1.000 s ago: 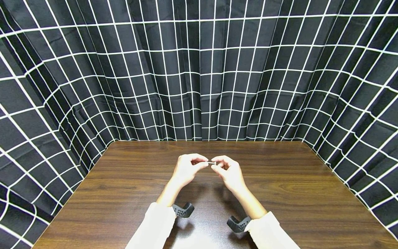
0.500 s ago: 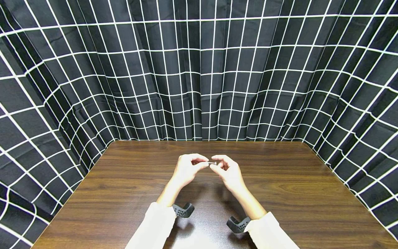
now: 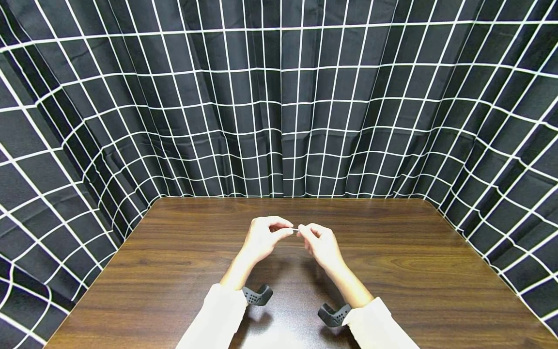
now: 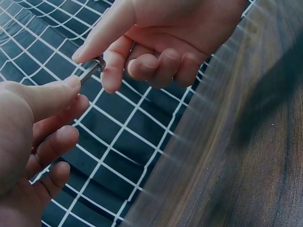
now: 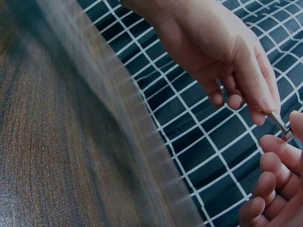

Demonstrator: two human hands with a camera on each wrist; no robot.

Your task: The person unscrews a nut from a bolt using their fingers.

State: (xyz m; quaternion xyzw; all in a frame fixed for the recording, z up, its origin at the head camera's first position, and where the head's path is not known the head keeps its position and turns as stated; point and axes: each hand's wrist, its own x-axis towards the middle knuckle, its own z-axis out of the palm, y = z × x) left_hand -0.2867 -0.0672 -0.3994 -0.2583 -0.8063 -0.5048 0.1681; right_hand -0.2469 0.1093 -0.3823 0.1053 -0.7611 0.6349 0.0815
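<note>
A white left sleeve (image 3: 213, 317) and a matching right sleeve (image 3: 380, 324) are looking plain and bright, while a dark grey, bent left wrist mount (image 3: 261, 294) and a right wrist mount (image 3: 333, 315) of the same shape are showing small round holes.

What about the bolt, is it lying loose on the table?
No, the left wrist view shows the left hand pinching the bolt clear of the table.
</note>
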